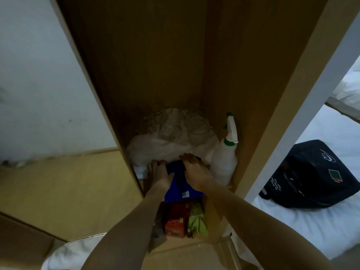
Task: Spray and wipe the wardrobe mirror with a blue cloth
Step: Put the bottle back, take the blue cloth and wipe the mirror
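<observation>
Both hands in the open wooden wardrobe compartment (253, 94). I see left hand (158, 175) and right hand (194, 172) each grasping the folded blue cloth (178, 185) at the shelf's near edge. White plastic spray bottle (226, 158) upright just right. Crumpled white bag (171, 137) behind.

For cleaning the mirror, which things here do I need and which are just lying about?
Needed: blue cloth, held by left hand and right hand; spray bottle.

Lying about: white bag, red box, green packet, dark backpack.
</observation>
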Available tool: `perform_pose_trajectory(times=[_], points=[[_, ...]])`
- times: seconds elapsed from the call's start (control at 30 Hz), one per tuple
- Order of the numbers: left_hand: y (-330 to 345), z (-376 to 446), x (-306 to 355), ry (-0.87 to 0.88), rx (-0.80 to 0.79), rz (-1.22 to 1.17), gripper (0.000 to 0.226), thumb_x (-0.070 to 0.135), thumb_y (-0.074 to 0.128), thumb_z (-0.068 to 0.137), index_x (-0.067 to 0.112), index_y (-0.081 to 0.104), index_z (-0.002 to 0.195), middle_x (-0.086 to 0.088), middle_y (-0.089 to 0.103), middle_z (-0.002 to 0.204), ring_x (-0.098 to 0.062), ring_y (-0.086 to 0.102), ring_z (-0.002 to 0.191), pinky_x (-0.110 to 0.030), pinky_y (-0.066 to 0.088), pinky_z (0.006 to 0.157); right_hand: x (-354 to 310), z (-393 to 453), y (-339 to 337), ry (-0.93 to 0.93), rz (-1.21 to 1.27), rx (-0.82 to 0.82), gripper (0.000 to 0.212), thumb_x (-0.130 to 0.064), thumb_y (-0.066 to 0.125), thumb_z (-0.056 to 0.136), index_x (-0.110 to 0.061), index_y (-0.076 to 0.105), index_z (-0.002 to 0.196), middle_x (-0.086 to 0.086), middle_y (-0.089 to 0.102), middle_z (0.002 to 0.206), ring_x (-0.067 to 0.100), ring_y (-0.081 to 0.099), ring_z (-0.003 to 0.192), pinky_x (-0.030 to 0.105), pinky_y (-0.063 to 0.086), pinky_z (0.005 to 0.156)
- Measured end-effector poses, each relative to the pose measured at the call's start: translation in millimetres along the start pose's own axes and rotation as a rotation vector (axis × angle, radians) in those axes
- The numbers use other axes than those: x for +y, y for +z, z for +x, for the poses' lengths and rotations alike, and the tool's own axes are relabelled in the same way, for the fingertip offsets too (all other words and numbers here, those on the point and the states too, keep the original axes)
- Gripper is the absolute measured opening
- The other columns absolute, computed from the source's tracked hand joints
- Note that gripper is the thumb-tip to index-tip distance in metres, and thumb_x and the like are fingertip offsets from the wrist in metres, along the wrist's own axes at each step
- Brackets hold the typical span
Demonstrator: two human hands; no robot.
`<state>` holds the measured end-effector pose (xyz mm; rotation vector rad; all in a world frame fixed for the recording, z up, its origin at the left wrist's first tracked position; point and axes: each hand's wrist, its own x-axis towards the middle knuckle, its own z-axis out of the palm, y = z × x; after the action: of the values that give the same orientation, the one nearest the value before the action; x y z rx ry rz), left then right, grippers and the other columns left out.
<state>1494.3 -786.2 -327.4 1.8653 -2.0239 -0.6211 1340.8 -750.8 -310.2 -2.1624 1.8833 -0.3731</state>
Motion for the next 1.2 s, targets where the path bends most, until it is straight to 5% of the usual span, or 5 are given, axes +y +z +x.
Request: perform_pose_trajectory(times=[0.13,0.3,0.5,1.0,1.2], points=[[5.0,-6.3,-7.7,0.115,-0.029,-0.177,0.014,0.01,0.057,0.096,0.022,0.052,0.1,0.0,0.057,0.106,-0.02,0.056,0.103,-0.035,0.05,0.085,8.7,5.3,0.1,0.02,-0.156,0.035,0.06,-0.009,0.056,0.089,-0.013,0.037,0.147,0.011,0.056,0.133,0.029,0.044,0.128,0.04,0.026,0.114],[1.5,-7.2,-10.3,0.131,-0.033,-0.272,0.026,0.009,0.051,0.101,0.017,0.064,0.121,0.003,0.065,0.12,-0.015,0.059,0.11,-0.038,0.051,0.099,12.6,6.7,1.5,0.029,-0.256,0.101,0.024,-0.01,0.075,0.073,-0.005,0.067,0.095,0.018,0.063,0.097,0.037,0.058,0.098,0.042,0.048,0.082],[-7.7,-5.8,3.4,0.099,-0.045,-0.253,0.021,0.012,0.049,0.103,0.011,0.062,0.119,-0.009,0.064,0.119,-0.019,0.059,0.106,-0.029,0.047,0.089,4.9,6.0,-17.3,0.035,-0.206,-0.016,0.041,-0.01,0.053,0.094,-0.007,0.044,0.135,0.015,0.063,0.116,0.03,0.059,0.106,0.036,0.045,0.086],[-57.7,-35.5,38.4,0.134,0.011,-0.268,0.028,0.022,0.048,0.104,0.01,0.063,0.125,-0.012,0.07,0.113,-0.024,0.065,0.102,-0.028,0.046,0.078,-37.5,-45.5,-67.9,0.124,-0.172,0.223,0.027,-0.012,0.051,0.096,-0.017,0.049,0.122,0.005,0.063,0.109,0.021,0.062,0.097,0.027,0.043,0.071],[-96.7,-60.9,53.3,0.328,0.079,-0.297,0.029,0.018,0.055,0.101,0.019,0.059,0.129,-0.006,0.067,0.119,-0.019,0.064,0.105,-0.031,0.052,0.091,-65.5,-83.3,-95.1,0.121,-0.195,0.473,0.025,-0.017,0.058,0.093,-0.018,0.051,0.116,0.003,0.06,0.116,0.02,0.055,0.11,0.033,0.047,0.091]])
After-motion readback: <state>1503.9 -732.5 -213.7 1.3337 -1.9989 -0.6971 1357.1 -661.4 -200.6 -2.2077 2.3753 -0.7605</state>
